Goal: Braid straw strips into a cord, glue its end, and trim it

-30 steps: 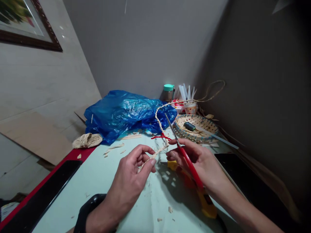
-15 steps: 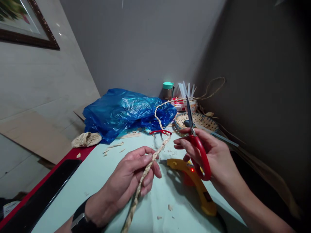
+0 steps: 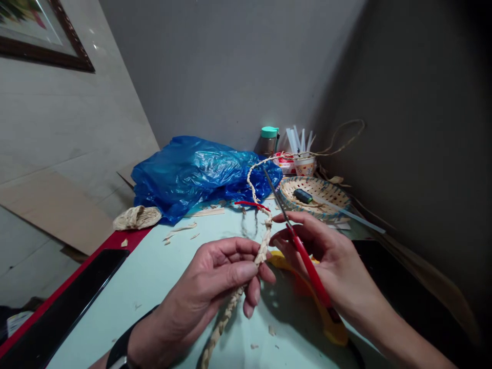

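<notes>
My left hand point(image 3: 215, 287) is closed around a pale braided straw rope point(image 3: 265, 241). The rope runs from under my palm up past a red tie point(image 3: 251, 205) toward the back of the table. My right hand point(image 3: 326, 256) grips red-handled scissors point(image 3: 303, 256). Their blades point up and to the left, close beside the rope. A yellow glue gun point(image 3: 334, 330) lies on the pale green table point(image 3: 161, 277) under my right hand, mostly hidden.
A crumpled blue plastic bag point(image 3: 192, 174) lies at the back. To its right stand a woven basket point(image 3: 315, 192), a cup of white sticks point(image 3: 303, 161) and a green-capped jar point(image 3: 268, 139). A straw bundle point(image 3: 136, 218) rests at the left. Straw scraps dot the table.
My right hand has tilted the scissors from upright to slanting left, closer to the rope. My left hand has slid up the braid and lifted it.
</notes>
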A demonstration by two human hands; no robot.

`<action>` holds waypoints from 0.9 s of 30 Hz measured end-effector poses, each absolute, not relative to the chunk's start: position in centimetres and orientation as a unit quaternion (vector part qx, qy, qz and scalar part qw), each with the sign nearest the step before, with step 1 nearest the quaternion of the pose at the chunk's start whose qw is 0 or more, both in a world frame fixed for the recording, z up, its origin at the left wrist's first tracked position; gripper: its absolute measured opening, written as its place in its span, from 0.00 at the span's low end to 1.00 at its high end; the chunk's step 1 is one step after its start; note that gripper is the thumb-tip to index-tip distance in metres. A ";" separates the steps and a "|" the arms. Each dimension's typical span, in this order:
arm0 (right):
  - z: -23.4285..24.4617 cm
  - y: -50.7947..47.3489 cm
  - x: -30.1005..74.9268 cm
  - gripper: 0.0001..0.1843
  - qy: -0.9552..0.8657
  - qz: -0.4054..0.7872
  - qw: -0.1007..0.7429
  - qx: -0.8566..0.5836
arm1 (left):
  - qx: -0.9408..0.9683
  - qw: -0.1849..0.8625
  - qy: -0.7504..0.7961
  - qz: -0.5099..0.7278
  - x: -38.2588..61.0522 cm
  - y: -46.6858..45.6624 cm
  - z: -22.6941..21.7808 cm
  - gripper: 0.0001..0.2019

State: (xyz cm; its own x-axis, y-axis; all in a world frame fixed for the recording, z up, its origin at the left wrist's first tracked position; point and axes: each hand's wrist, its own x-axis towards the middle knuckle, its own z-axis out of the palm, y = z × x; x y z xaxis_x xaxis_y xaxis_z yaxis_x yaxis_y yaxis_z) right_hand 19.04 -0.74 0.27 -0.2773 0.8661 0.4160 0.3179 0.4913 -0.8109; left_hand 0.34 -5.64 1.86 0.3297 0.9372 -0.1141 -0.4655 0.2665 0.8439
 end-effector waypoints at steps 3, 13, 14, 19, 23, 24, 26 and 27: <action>0.5 -1.1 19.2 0.11 -0.775 0.212 0.440 -0.400 | 0.369 0.721 0.321 0.490 0.2 -5.8 2.1 0.08; 0.6 -1.9 19.2 0.26 -0.879 -0.139 0.350 -0.293 | 0.328 0.673 0.332 0.574 -0.2 -5.3 1.7 0.12; 0.6 -1.7 19.3 0.26 -0.880 -0.155 0.342 -0.292 | 0.328 0.671 0.332 0.576 -0.2 -5.2 1.7 0.12; 0.7 -1.1 19.5 0.25 -0.868 -0.196 0.347 -0.294 | 0.339 0.678 0.321 0.567 -0.1 -5.4 1.6 0.07; 0.6 -1.1 19.3 0.23 -0.867 -0.182 0.354 -0.300 | 0.348 0.664 0.307 0.586 0.1 -5.4 1.7 0.06; 0.6 -1.1 19.3 0.23 -0.867 -0.174 0.354 -0.303 | 0.347 0.661 0.309 0.589 0.1 -5.3 1.7 0.06; 0.5 -1.1 19.2 0.22 -0.869 -0.159 0.357 -0.305 | 0.345 0.660 0.316 0.588 0.1 -5.2 1.5 0.05; 0.5 -1.0 19.3 0.22 -0.869 -0.155 0.359 -0.303 | 0.344 0.661 0.320 0.586 0.1 -5.1 1.5 0.05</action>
